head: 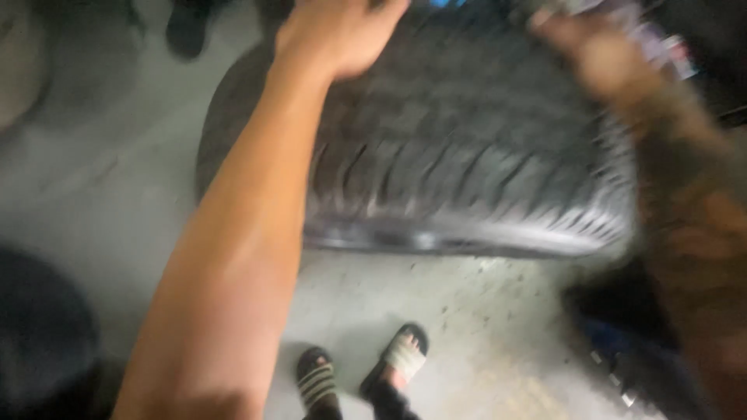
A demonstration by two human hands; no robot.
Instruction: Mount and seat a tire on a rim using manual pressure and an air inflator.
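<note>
1. Main thing here is a big black tire, tread side up toward the camera, held up off a grey concrete floor. It fills most of the upper middle of the shot, and I'm placing everything else off it.
2. The left hand lies flat on the tire's upper left tread, palm down. The fingers go over the far edge and out of frame, so I can't tell if they're hooked around it or just pressing. The bare forearm runs down from there across the tire's left side to the bottom of the frame.
3. The right hand is at the tire's upper right corner, badly smeared by motion blur. It looks to be touching the tread up there, but honestly I can't tell whether it's clamped on or open. The forearm comes down along the tire's right edge.
4. Below the tire, on the floor, are two feet in striped slide sandals, toes pointing up toward the tire.
5. Behind the tire's left side there's a dark round shape on the floor, too blurry to call.
6. Beyond the tire's top left, a dark shoe is visible.
7. Below the tire's right end there's dark blurry clutter, can't make it out.
</note>
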